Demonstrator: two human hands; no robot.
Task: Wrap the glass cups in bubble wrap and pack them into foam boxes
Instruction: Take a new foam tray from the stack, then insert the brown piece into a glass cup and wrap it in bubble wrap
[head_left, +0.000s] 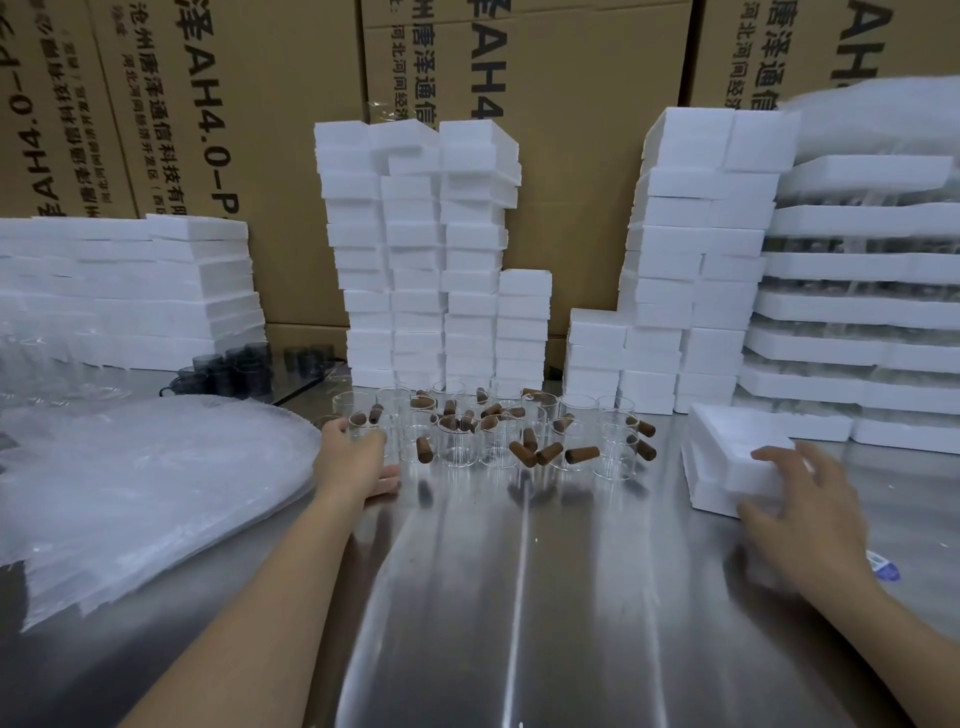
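Packing warehouse: printed cartons (249, 130) stacked behind steel table (571, 597), foam box stacks (431, 249)

White foam boxes (421, 249); clear glass cups (457, 441) with brown handles (582, 455); smoky grey cups (244, 369) at the table's (519, 623) far left; milky translucent bubble wrap (130, 488); silver, light-streaked table; tan cartons (270, 104) printed black.

left hand (358, 457): grip hidden behind knuckles | right hand (802, 501): motion-blurred | cartons (270, 104): cropped at top

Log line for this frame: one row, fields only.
stage: pickup | left hand: at left-edge glass cup, grip unclear | right hand: grips foam box | bubble wrap: untouched, at left
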